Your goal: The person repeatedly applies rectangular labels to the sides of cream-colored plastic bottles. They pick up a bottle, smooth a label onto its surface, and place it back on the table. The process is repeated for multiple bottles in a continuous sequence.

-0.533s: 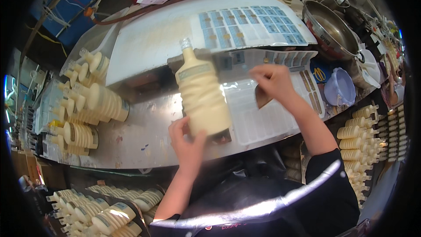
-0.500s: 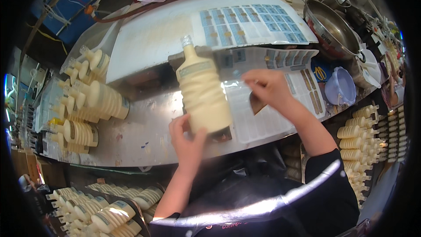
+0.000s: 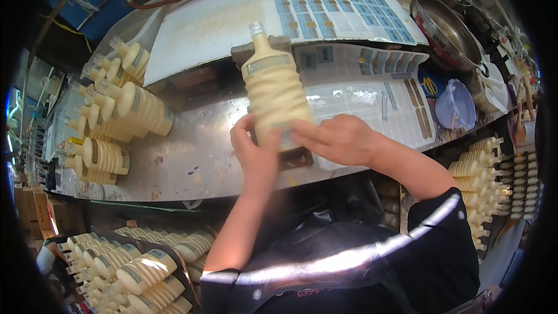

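Note:
A cream-coloured bottle [image 3: 279, 90] with a wavy ribbed body, clear neck top and grey-blue band round its shoulder lies tilted on a dark rest [image 3: 241, 55], neck pointing away. My left hand [image 3: 256, 148] is closed round its lower left side, thumb on the front. From the right, my right hand [image 3: 340, 138] has its fingers pressed together, the tips touching the bottle's lower front. A small bluish label [image 3: 286, 136] shows at those fingertips. The inside of the right hand is hidden, so whatever it holds there cannot be seen.
Wet sheets of blue and brown labels [image 3: 372, 102] lie right of the bottle; more blue labels [image 3: 349, 14] are on the white board [image 3: 203, 29] behind. A lilac bucket [image 3: 455, 107] and a large metal pan [image 3: 444, 26] stand right. Several similar bottles [image 3: 139, 104] stand left.
My right hand has moved left from above the label sheets onto the bottle's lower front. The brown flat piece seen in it before is now out of sight. My left hand stays on the bottle.

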Demonstrator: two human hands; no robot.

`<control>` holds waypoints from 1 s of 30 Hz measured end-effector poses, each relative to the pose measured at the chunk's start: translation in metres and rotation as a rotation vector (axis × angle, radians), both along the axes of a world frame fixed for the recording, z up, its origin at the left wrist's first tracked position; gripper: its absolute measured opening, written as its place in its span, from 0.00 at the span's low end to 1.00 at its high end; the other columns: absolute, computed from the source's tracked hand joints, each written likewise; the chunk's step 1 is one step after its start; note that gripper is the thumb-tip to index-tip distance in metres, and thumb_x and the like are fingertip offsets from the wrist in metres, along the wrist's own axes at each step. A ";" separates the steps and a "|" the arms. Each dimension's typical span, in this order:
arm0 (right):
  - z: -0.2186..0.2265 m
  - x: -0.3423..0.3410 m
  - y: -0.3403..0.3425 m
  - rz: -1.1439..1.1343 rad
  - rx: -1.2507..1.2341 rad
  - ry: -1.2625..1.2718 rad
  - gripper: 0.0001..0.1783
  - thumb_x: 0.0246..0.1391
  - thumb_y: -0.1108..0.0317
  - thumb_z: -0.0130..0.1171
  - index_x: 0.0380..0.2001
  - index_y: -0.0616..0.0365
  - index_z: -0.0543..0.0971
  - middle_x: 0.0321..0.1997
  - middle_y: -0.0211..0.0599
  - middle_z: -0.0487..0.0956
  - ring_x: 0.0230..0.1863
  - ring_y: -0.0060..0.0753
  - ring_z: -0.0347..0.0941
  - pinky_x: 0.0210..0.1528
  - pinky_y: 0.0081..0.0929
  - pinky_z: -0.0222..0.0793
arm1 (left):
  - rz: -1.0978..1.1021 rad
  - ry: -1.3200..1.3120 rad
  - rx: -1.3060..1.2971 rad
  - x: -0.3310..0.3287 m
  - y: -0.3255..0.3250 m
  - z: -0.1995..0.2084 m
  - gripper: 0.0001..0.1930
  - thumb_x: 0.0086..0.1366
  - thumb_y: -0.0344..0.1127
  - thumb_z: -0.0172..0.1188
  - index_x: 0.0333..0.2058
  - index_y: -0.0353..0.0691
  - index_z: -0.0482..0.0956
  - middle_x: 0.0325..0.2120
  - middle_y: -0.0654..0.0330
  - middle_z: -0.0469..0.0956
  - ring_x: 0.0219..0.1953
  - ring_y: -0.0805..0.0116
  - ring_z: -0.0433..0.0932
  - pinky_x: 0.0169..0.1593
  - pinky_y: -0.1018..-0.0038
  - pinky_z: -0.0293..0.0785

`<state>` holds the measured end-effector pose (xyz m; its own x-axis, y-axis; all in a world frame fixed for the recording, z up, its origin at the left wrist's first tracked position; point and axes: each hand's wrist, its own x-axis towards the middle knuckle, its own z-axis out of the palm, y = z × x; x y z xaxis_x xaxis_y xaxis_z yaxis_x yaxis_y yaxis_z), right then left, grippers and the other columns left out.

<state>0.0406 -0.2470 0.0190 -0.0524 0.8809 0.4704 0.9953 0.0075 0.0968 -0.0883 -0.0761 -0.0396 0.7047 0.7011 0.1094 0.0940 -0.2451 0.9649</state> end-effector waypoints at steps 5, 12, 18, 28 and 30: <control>-0.014 -0.012 -0.015 -0.320 0.102 0.605 0.20 0.56 0.62 0.65 0.51 0.57 0.82 0.35 0.34 0.81 0.26 0.31 0.76 0.28 0.29 0.72 | -0.059 -0.101 -0.114 -0.004 -0.001 -0.004 0.26 0.72 0.38 0.60 0.64 0.36 0.64 0.55 0.56 0.67 0.58 0.66 0.65 0.66 0.67 0.60; -0.007 -0.032 0.020 -0.701 0.025 1.303 0.36 0.53 0.53 0.70 0.61 0.62 0.74 0.25 0.30 0.73 0.28 0.26 0.72 0.35 0.27 0.69 | -0.105 -0.133 -0.212 -0.006 0.001 -0.007 0.28 0.68 0.33 0.62 0.63 0.36 0.64 0.57 0.56 0.64 0.60 0.63 0.66 0.66 0.64 0.64; -0.009 -0.031 0.020 -0.687 0.038 1.362 0.38 0.51 0.54 0.71 0.61 0.63 0.75 0.24 0.28 0.72 0.27 0.22 0.70 0.33 0.25 0.69 | -0.085 -0.098 -0.190 -0.004 -0.001 -0.004 0.28 0.66 0.31 0.63 0.63 0.35 0.65 0.58 0.55 0.62 0.61 0.60 0.66 0.66 0.62 0.66; -0.012 -0.033 0.023 -0.710 0.047 1.268 0.40 0.51 0.51 0.70 0.62 0.64 0.74 0.24 0.31 0.72 0.27 0.27 0.70 0.33 0.27 0.69 | -0.068 -0.107 -0.063 -0.007 -0.005 -0.011 0.32 0.63 0.32 0.62 0.65 0.36 0.64 0.60 0.51 0.62 0.63 0.56 0.65 0.69 0.60 0.62; -0.011 -0.034 0.024 -0.717 0.049 1.268 0.40 0.51 0.50 0.70 0.62 0.64 0.74 0.24 0.31 0.71 0.27 0.27 0.70 0.33 0.28 0.69 | -0.071 -0.118 -0.093 -0.006 -0.004 -0.011 0.32 0.63 0.32 0.63 0.64 0.36 0.64 0.60 0.51 0.62 0.63 0.56 0.65 0.69 0.61 0.61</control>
